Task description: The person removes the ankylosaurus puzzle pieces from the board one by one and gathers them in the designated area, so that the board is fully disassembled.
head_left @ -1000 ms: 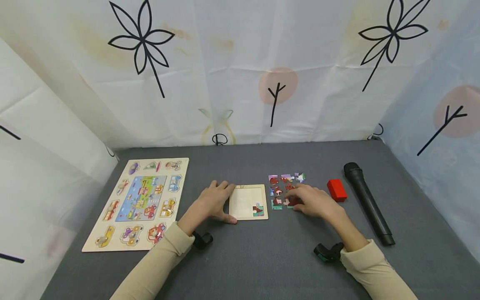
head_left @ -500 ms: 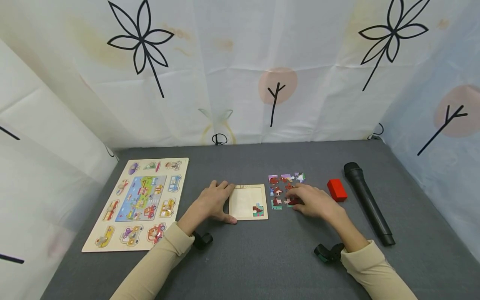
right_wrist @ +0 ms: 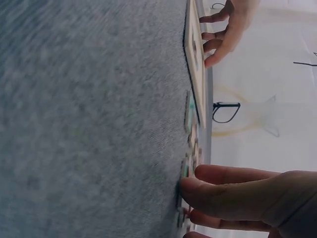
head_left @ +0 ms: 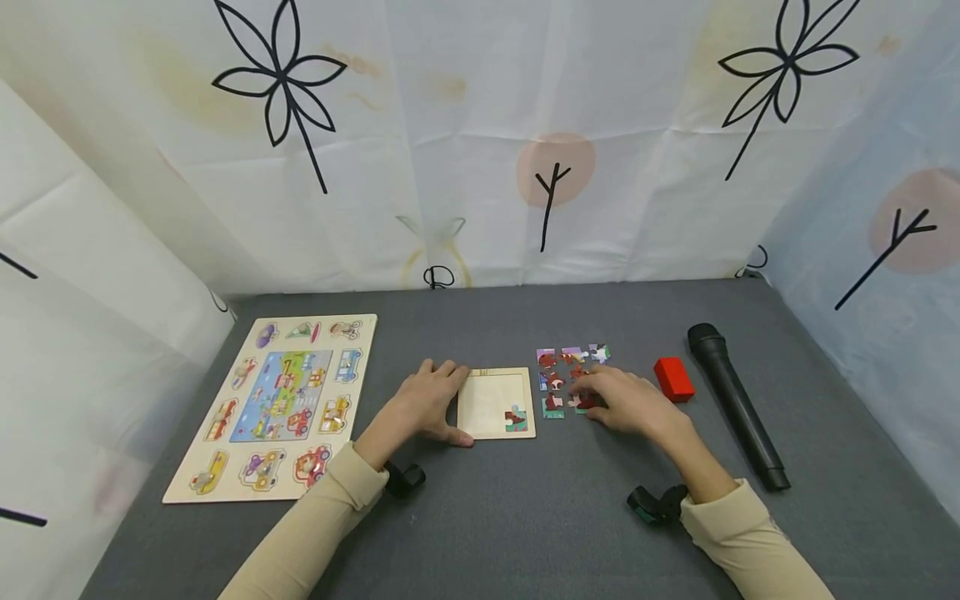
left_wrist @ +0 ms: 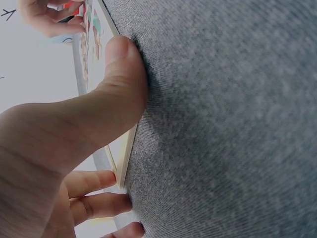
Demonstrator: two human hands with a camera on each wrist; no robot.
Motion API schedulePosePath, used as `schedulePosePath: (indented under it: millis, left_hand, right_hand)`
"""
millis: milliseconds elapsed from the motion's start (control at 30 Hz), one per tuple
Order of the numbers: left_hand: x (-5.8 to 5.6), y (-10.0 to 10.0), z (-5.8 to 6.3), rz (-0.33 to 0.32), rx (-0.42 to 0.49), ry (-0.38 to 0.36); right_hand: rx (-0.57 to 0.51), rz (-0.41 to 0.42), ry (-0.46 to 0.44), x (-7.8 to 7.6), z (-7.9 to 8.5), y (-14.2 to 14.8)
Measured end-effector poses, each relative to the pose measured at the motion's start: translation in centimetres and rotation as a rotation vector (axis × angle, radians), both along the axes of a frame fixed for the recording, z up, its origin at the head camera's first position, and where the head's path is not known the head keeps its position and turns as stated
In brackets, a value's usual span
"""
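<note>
My left hand (head_left: 433, 402) holds a small square wooden puzzle tray (head_left: 487, 404) at its left side. The thumb lies on the near edge and the fingertips touch the far left corner. One puzzle piece (head_left: 516, 418) sits in the tray's near right corner. Right of the tray lie several loose jigsaw pieces (head_left: 551, 381) in red, purple and green. My right hand (head_left: 630, 402) reaches over them from the right. In the right wrist view, its thumb and index finger pinch a puzzle piece (right_wrist: 184, 171) low on the cloth. The hand hides some pieces.
A large wooden board of vehicle puzzles (head_left: 281, 408) lies at the left. A red block (head_left: 673, 380) and a black microphone (head_left: 738, 408) lie right of my right hand. Grey cloth (head_left: 517, 517) covers the table, and white printed curtains (head_left: 480, 150) stand behind.
</note>
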State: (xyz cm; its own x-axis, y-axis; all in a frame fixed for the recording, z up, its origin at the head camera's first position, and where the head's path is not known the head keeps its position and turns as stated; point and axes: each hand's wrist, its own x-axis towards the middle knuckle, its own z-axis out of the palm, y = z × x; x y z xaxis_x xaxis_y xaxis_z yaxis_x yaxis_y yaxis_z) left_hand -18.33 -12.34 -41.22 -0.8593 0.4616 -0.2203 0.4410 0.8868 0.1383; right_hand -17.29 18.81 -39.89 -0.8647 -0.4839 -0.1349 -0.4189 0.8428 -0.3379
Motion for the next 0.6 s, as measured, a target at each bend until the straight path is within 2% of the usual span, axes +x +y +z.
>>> schedulePosePath:
  millis: [200,433,600]
  left_hand:
    - [-0.1,0.0,-0.1,0.0,-0.002,0.0]
    - [-0.1,0.0,0.0,0.001,-0.01,-0.005]
    - [-0.1,0.1,0.0,0.002,-0.016,-0.006]
  right_hand:
    - [-0.02,0.033,0.044,0.1,0.5,-0.9]
    - [-0.078,0.102,0.032,-0.1,0.6,-2.8]
    - [-0.073,0.142,0.026,0.1,0.5,-4.5]
